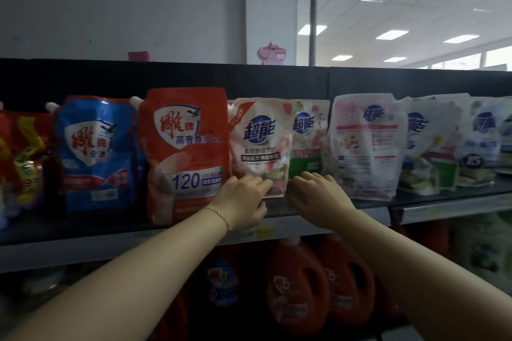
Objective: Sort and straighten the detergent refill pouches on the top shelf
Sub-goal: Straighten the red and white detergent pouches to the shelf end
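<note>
On my remote feed the top shelf [360,219] was crowded. The blue pouch [94,152] and red pouch [185,152] overlapped at the left, and the pink-white pouch [259,144] was pressed against the red one and covered part of the green-floral pouch [307,141], leaving only a bare strip along the front lip. My left hand [243,199] pinched the pink-white pouch's bottom edge, fingers curled above and thumb beneath. Just beside it, my right hand [318,196] bunched its fingers at the green-floral pouch's foot, though I could not tell whether they gripped.
</note>
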Demonstrator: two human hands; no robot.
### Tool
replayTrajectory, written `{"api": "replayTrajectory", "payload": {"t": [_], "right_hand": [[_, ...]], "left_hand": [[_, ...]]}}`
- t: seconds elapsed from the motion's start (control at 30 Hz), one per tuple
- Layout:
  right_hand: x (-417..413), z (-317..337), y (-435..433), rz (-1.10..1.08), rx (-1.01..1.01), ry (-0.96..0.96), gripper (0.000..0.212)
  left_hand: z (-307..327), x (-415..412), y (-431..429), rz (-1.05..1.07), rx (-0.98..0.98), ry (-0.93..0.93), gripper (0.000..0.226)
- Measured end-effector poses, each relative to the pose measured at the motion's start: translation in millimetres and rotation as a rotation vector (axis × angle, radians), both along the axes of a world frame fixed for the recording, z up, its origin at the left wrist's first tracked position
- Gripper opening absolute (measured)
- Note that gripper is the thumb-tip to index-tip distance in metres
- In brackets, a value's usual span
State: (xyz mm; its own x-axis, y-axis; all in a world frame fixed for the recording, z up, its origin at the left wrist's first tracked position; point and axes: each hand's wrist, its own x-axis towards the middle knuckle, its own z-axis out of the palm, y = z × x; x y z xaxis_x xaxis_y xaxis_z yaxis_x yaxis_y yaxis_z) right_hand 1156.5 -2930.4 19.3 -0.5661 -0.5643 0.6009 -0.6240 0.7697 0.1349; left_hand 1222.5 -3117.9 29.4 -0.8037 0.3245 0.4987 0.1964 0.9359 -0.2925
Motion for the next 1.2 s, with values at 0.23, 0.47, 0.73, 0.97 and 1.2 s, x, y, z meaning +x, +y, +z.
{"api": "replayTrajectory", "payload": {"t": [0.23,0.47,0.73,0.97,1.2], "right_hand": [[-58,10,73,0.004,-0.019,-0.053,0.018],[-111,2,144,-0.104,-0.082,-0.129,0.028],[-147,-6,200,-0.432,-0.347,-0.376,0.071],[-176,-16,196,-0.070,-0.790,-0.692,0.058],[-164,-10,183,-0.173,-0.623,-0.433,0.058]], "left_hand": [[7,-62,73,0.014,0.160,-0.085,0.030],[-7,-118,144,0.036,0.194,-0.162,0.042],[-41,-153,165,0.082,0.288,-0.207,0.052],[-41,-154,163,0.118,0.393,-0.208,0.055],[-36,-148,162,0.031,0.676,-0.206,0.081]]}}
